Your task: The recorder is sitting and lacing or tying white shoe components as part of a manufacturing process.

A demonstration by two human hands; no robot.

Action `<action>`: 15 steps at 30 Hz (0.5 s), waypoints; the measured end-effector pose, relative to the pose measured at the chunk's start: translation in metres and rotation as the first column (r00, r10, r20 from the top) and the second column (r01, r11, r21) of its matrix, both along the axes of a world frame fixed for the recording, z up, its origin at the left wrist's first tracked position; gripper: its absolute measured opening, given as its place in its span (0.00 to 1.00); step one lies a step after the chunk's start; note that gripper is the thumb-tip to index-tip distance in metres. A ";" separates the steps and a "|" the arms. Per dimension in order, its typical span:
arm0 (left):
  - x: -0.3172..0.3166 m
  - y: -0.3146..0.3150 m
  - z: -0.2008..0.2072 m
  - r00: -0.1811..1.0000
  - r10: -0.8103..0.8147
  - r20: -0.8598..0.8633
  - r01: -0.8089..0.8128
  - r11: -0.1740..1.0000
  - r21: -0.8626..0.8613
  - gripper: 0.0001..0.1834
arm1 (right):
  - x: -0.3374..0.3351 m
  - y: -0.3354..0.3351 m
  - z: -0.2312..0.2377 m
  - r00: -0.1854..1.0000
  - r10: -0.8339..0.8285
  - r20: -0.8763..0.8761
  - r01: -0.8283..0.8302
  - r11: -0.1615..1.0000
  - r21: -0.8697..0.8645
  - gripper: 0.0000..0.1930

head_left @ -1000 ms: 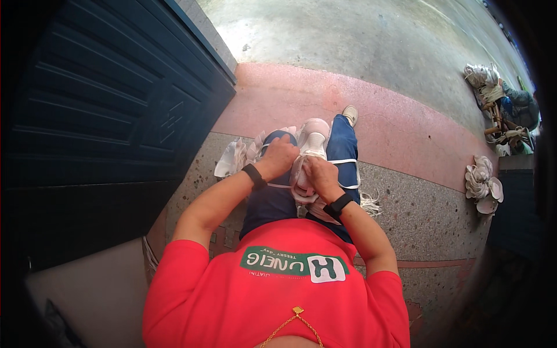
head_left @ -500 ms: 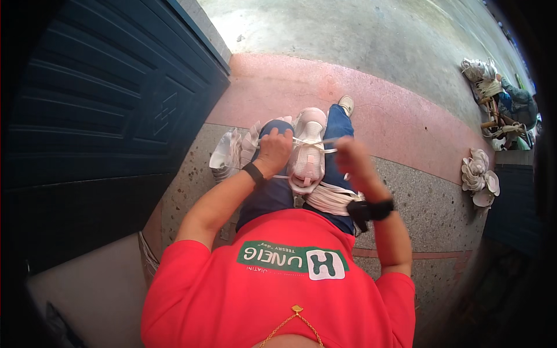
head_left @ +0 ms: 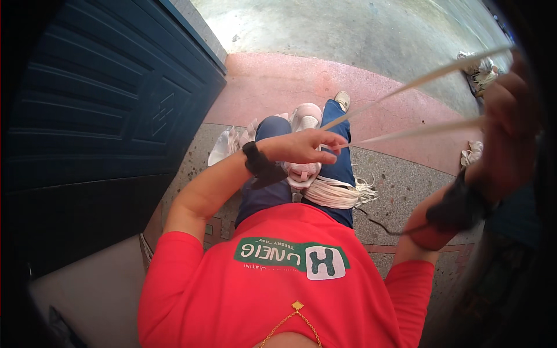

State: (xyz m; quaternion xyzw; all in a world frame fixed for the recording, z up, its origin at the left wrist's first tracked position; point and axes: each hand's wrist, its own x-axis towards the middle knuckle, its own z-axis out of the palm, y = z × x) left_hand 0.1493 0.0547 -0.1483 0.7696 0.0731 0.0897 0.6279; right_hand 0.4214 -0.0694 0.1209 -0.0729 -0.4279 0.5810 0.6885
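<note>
A white and pale pink sneaker [head_left: 306, 118] lies across my lap between my knees, partly covered by my left hand [head_left: 313, 146]. That hand is closed, its bent fingers pinching a white shoelace [head_left: 415, 134] over the shoe. Two strands of the lace run taut up to the right. At the far right edge of the view, raised high, my right hand [head_left: 506, 110] grips their other ends; it is dark and slightly blurred. A bundle of loose white laces [head_left: 333, 193] rests over my right thigh.
A dark blue door [head_left: 116, 104] stands close on my left. White shoe parts [head_left: 223, 146] sit beside my left knee. More pale shoe pieces [head_left: 472, 153] lie on the floor at the right, with another heap [head_left: 483, 71] farther off. A thin dark cord [head_left: 377, 223] hangs near my right forearm.
My right hand has swung far out to the right and up, drawing the lace into two long strands. My left hand has shifted right across the sneaker.
</note>
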 end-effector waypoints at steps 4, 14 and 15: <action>-0.040 0.070 0.022 0.991 0.060 -0.121 -0.096 0.944 -0.316 0.14 | 0.070 -0.014 -0.070 0.071 -0.722 0.688 0.914 0.323 0.244 0.18; -0.238 0.234 0.034 0.532 0.847 0.001 -0.614 0.387 -0.688 0.13 | 0.177 -0.128 -0.285 0.454 -0.422 0.785 0.888 0.142 -0.438 0.10; -0.244 0.238 0.030 0.468 0.883 -0.029 -0.672 0.334 -0.661 0.13 | 0.134 -0.113 -0.307 0.468 -0.313 0.827 0.883 0.207 -0.421 0.09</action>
